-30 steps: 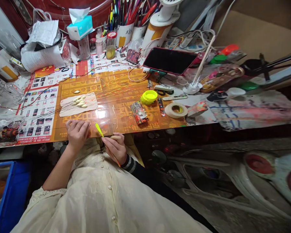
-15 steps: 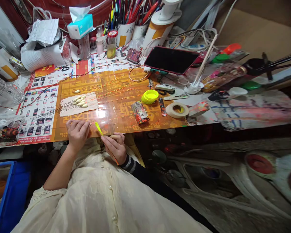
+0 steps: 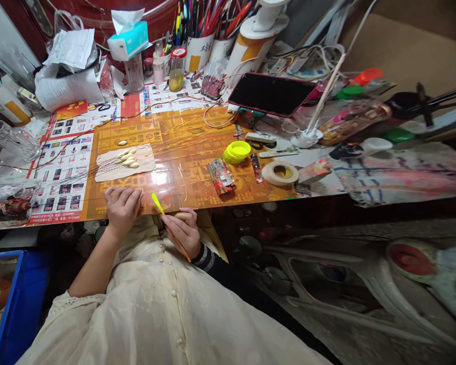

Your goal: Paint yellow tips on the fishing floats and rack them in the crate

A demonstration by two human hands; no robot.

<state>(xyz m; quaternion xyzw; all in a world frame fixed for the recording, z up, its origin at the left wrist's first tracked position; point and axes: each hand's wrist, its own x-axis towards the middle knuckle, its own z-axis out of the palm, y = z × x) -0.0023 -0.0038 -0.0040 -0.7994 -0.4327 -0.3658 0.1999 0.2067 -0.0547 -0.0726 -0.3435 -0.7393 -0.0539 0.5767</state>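
A slim paintbrush with a bright yellow tip and an orange handle end is gripped by my right hand, its tip pointing up and left over the table edge. My left hand is at the table's front edge, its fingers curled together. Whatever those fingers may hold is hidden or too thin to make out. Beyond the left hand, several pale oval beads on thin dark stems lie across a whitish sheet. To the right sits a small open pot of yellow paint.
Right of the hands lie a paint-smeared box, a roll of masking tape and scissors. A phone is propped behind them. Jars, brush pots and a tissue pack line the back. A blue crate stands lower left.
The yellow-tipped brush and my right hand have shifted very slightly right and tilted a little. My left hand holds nearly the same place. The whole view has moved slightly.
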